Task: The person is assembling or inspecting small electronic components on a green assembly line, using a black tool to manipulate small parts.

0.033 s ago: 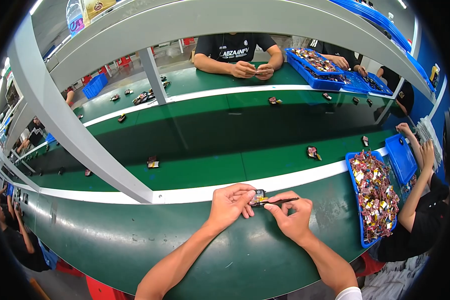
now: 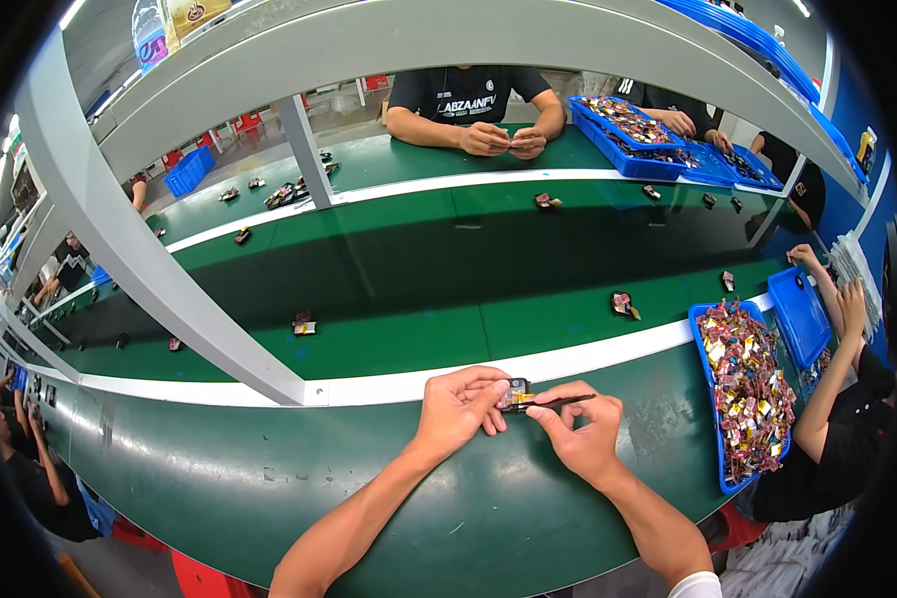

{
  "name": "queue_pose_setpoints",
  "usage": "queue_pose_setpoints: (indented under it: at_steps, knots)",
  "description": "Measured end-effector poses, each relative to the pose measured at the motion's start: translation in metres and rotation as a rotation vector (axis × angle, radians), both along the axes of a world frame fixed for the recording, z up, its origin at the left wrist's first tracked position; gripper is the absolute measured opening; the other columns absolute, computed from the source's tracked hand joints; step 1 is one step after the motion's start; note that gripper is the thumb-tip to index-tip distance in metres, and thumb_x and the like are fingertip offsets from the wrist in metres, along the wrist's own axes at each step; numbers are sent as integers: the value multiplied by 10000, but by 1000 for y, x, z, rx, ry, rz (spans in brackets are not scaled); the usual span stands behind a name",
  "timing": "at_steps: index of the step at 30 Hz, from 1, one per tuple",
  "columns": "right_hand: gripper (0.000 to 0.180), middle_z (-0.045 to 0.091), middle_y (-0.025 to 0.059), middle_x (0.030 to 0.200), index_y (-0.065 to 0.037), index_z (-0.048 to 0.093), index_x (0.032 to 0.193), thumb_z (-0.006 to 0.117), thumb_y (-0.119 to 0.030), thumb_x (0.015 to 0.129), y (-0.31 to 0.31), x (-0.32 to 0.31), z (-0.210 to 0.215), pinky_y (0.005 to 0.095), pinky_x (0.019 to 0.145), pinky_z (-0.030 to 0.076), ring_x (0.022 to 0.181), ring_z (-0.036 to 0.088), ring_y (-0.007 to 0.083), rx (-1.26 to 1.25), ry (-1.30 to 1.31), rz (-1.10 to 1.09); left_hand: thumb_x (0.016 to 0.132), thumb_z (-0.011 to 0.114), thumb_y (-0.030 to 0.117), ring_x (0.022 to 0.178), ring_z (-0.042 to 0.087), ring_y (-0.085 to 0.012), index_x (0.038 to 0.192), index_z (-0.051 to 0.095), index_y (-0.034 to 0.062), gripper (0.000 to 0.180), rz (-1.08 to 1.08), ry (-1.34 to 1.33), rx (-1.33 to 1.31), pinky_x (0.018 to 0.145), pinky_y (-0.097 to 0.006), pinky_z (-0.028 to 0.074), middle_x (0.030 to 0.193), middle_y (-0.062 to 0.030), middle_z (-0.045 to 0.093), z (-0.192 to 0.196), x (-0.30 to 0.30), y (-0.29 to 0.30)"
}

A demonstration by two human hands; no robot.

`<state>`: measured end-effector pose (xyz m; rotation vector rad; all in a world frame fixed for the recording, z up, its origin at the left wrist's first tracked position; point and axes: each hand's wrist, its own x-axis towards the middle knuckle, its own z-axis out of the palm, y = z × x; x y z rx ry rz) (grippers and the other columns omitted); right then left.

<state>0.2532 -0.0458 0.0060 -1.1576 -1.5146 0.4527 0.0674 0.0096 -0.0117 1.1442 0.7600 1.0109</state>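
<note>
My left hand (image 2: 456, 411) pinches the left side of a small black plastic housing (image 2: 515, 390), keeping it just above the green bench. Yellow and silvery parts show inside the housing. Between the thumb and fingers of my right hand (image 2: 585, 436) is a slim black pen-like tool (image 2: 571, 400), its shaft pointing left. The tool's tip meets or lies over the right side of the housing; whether it touches cannot be made out. Both hands are close together near the bench's far edge.
A blue tray (image 2: 706, 399) heaped with small red, yellow and white parts stands to the right. Beyond a white rail (image 2: 399, 387), the green belt (image 2: 429, 344) carries scattered housings. A grey slanted post (image 2: 184, 279) rises at left. Co-workers sit opposite and on both sides.
</note>
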Motion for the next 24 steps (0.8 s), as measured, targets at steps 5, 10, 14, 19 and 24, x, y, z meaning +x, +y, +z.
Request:
queue_pose_setpoints:
  at_steps: [5, 10, 14, 19, 24]
  knots:
    - [80, 750, 39, 815, 13, 729, 774, 808, 14, 761, 2, -3, 0, 233, 428, 318, 407, 402, 45, 69, -25, 44, 992, 619, 59, 585, 683, -178, 1110, 660, -84, 189, 1, 34, 23, 487, -257, 537, 808, -141, 699, 2, -5, -3]
    - [88, 744, 18, 759, -26, 740, 790, 810, 13, 753, 0, 0, 3, 240, 431, 326, 404, 391, 56, 75, -85, 34, 975, 653, 86, 574, 662, -142, 1075, 678, -72, 189, 6, 34, -2, 477, -249, 508, 831, -125, 713, -1, 0, -2]
    - [125, 742, -4, 732, -71, 743, 806, 804, 19, 745, 0, -2, -1, 250, 436, 332, 403, 394, 72, 134, -117, 71, 972, 656, 89, 565, 656, -137, 1059, 678, -71, 183, 32, 58, -20, 473, -247, 505, 823, -123, 713, 5, 0, -4]
    - [120, 779, 73, 839, -40, 727, 772, 769, 68, 742, 3, 0, -1, 214, 415, 344, 401, 435, 45, 197, -165, 89, 970, 659, 89, 557, 651, -131, 1047, 678, -68, 175, 51, 101, -11, 471, -244, 499, 802, -117, 708, 3, 4, -4]
    - [144, 764, 8, 789, -79, 733, 808, 804, 24, 737, 1, -2, -2, 253, 442, 336, 403, 389, 86, 186, -155, 43, 979, 643, 69, 607, 673, -143, 1097, 648, -76, 187, 16, 105, 7, 500, -245, 521, 848, -128, 704, 2, 1, -3]
